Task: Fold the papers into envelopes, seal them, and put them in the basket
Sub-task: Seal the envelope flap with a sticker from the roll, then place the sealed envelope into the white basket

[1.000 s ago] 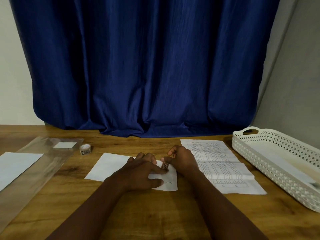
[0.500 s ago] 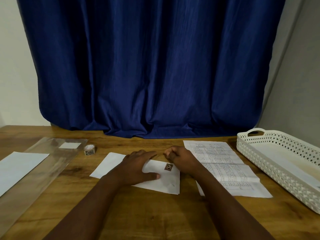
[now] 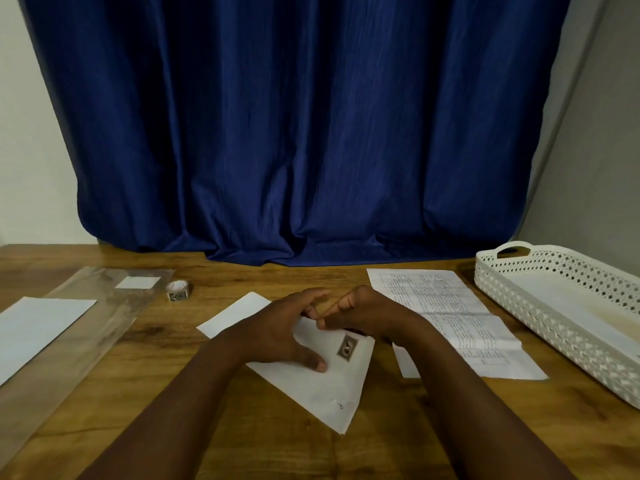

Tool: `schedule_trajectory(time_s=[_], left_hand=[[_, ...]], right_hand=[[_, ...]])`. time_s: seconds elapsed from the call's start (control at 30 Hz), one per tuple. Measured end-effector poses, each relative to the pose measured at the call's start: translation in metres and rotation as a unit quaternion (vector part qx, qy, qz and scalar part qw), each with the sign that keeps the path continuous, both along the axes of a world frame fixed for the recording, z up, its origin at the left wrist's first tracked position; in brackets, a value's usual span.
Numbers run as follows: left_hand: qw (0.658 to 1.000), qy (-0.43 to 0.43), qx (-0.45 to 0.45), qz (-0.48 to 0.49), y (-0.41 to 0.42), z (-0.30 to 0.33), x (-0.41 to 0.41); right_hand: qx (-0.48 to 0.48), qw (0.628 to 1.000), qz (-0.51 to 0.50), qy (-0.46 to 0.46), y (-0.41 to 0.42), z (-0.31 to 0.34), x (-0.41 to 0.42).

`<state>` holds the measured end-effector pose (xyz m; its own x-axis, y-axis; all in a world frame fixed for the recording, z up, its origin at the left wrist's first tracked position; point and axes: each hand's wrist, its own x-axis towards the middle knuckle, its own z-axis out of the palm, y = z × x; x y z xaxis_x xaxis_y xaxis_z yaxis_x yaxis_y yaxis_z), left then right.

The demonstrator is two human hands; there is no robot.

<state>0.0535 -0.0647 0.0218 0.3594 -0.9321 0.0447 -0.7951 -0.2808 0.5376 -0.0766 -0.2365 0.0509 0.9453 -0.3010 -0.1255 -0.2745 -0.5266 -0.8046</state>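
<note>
Sticker [image 3: 347, 347] now pressed on, folded envelope [image 3: 322, 375] newly tilted up off desk [image 3: 242, 438], gripped by left hand [image 3: 277, 336] and right hand [image 3: 363, 311]; sealed, basket [image 3: 540, 306] next.

White stickered envelope [image 3: 322, 382] tilted, near basket [image 3: 540, 306].

envelope [image 3: 322, 386] white, brown-black sticker [image 3: 347, 347] | curtain [image 3: 294, 133] deep blue | basket [image 3: 540, 306] white lattice | table [image 3: 242, 445] brown woodgrain

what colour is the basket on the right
The perforated plastic basket is white with a lattice-hole pattern, seen in the head view.
</note>
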Motion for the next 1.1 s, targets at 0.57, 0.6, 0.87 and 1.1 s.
schedule_trajectory(time_s=[0.57,0.6,0.87,1.1], left_hand=[[0.933,-0.047,-0.353,0.055,-0.012,0.018,-0.034],[0.941,-0.028,-0.335,0.044,-0.016,0.013,-0.039],[0.990,-0.051,-0.122,-0.037,-0.038,-0.028,-0.038],[0.997,-0.012,-0.068,-0.018,-0.039,-0.034,-0.037]], right_hand=[[0.036,0.979,-0.155,-0.124,-0.025,0.044,-0.052],[0.018,0.975,-0.173,-0.136,-0.033,0.052,-0.068],[-0.160,0.885,-0.395,-0.186,-0.125,0.129,-0.222],[-0.246,0.846,-0.473,0.002,-0.222,0.127,-0.290]])
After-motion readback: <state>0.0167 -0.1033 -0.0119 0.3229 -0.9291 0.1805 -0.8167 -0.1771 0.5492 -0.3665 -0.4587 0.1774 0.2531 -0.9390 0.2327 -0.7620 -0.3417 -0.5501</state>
